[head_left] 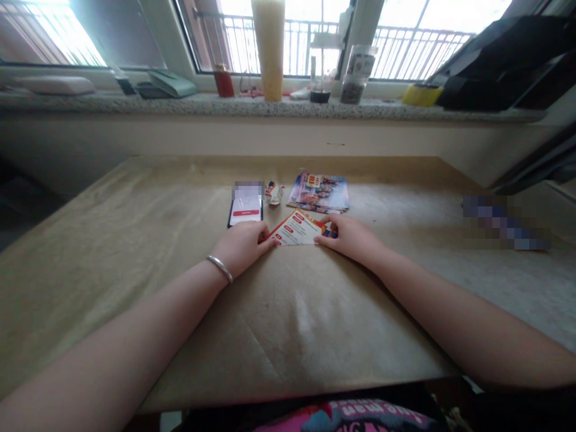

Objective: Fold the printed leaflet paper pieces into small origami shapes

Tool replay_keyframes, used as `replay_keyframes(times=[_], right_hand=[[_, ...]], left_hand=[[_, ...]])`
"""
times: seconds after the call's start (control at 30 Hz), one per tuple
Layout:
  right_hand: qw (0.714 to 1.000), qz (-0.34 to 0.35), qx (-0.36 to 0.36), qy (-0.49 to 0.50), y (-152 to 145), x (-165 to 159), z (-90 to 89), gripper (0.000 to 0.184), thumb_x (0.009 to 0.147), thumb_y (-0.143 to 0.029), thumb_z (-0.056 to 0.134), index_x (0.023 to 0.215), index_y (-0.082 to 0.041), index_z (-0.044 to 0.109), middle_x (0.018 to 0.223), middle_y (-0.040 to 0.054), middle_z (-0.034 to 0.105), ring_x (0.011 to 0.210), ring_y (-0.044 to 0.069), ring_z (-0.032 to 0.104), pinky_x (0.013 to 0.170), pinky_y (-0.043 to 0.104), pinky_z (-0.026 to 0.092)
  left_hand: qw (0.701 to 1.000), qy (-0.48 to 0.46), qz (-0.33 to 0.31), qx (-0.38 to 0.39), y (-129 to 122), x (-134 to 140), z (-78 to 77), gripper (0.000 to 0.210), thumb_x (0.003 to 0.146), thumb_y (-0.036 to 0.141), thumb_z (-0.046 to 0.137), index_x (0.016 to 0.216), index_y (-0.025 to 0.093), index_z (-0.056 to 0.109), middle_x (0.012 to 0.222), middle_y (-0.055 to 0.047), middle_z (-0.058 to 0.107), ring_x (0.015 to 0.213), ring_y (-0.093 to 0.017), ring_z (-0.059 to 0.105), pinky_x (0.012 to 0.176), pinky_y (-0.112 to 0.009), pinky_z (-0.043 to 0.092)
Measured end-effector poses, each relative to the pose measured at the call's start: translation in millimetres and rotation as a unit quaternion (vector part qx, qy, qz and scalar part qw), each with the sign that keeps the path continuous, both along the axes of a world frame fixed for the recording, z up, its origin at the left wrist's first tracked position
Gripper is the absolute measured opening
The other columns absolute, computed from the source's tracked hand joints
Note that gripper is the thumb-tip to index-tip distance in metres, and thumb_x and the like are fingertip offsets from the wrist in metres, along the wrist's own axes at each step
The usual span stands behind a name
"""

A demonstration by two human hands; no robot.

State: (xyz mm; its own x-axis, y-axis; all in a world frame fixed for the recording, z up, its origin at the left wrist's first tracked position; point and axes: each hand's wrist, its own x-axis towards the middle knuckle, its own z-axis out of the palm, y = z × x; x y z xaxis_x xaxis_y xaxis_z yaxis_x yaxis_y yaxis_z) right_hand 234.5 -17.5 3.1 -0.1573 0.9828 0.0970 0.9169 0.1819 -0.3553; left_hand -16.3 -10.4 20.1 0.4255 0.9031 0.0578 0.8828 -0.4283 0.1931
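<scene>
A printed paper sheet (297,230), white with red labels and an orange edge, is folded to a slanted shape over the table. My left hand (245,245), with a silver bangle on the wrist, pinches its left corner between thumb and fingers. At the opposite corner my right hand (346,236) grips the sheet the same way. Just beyond my left hand lies a phone (246,207) with a lit screen, partly blurred out. Beside the phone sits a small crumpled paper piece (273,193). A stack of colourful leaflets (320,192) rests behind the sheet.
The table (216,336) has a wrinkled tan cover. At the far right lies a pixelated blue item (504,222). Along the granite windowsill (171,105) stand a tall yellowish cylinder (272,54), a red container (224,82), clear containers (359,72) and a black bag (499,66).
</scene>
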Motion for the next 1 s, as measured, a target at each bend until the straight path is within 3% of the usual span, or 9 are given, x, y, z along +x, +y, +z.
replay_keyframes(times=[0.33, 0.63, 0.8, 0.9, 1.0], right_hand=[[0.986, 0.050, -0.100, 0.123, 11.5, 31.5, -5.6, 0.026, 0.072, -0.036, 0.066, 0.094, -0.021, 0.066, 0.063, -0.0036, 0.056, 0.054, 0.010, 0.048, 0.050, 0.023, 0.033], [0.965, 0.094, -0.104, 0.220, 11.2, 40.4, -11.1, 0.033, 0.071, -0.039, 0.064, 0.098, -0.020, 0.067, 0.064, -0.0033, 0.053, 0.053, 0.009, 0.043, 0.049, 0.023, 0.032], [0.966, 0.099, -0.059, 0.233, 9.7, 40.9, -11.8, 0.023, 0.073, -0.039, 0.064, 0.082, -0.018, 0.067, 0.065, -0.0015, 0.054, 0.057, 0.011, 0.045, 0.051, 0.024, 0.035], [0.956, 0.165, -0.048, 0.237, 9.0, 41.4, -10.2, 0.019, 0.075, -0.037, 0.064, 0.077, -0.018, 0.066, 0.071, 0.0011, 0.059, 0.061, 0.012, 0.050, 0.054, 0.024, 0.038], [0.953, 0.223, -0.017, 0.206, 7.8, 40.6, -7.0, 0.015, 0.077, -0.032, 0.063, 0.076, -0.018, 0.067, 0.076, 0.0035, 0.062, 0.066, 0.014, 0.054, 0.057, 0.025, 0.042]], left_hand=[[0.997, -0.024, -0.002, -0.079, 4.5, -14.8, 1.9, 0.020, 0.082, 0.035, 0.052, 0.088, 0.020, 0.065, 0.087, -0.003, 0.066, 0.077, -0.018, 0.058, 0.063, -0.026, 0.041], [0.988, -0.080, -0.033, -0.126, 3.4, -17.2, 6.3, 0.017, 0.078, 0.030, 0.056, 0.088, 0.018, 0.063, 0.083, -0.002, 0.064, 0.073, -0.015, 0.056, 0.064, -0.024, 0.041], [0.995, -0.080, -0.056, -0.023, 6.4, -22.5, 4.9, 0.014, 0.080, 0.023, 0.051, 0.084, 0.017, 0.063, 0.081, -0.003, 0.061, 0.071, -0.014, 0.055, 0.063, -0.024, 0.041], [0.989, -0.077, -0.105, 0.070, 8.1, -26.4, 2.0, 0.018, 0.082, 0.017, 0.046, 0.084, 0.017, 0.063, 0.097, -0.006, 0.060, 0.089, -0.017, 0.057, 0.075, -0.027, 0.044], [0.986, -0.041, -0.125, 0.102, 7.2, -28.6, 1.2, 0.019, 0.084, 0.018, 0.046, 0.090, 0.020, 0.065, 0.101, -0.005, 0.061, 0.087, -0.017, 0.059, 0.073, -0.027, 0.046]])
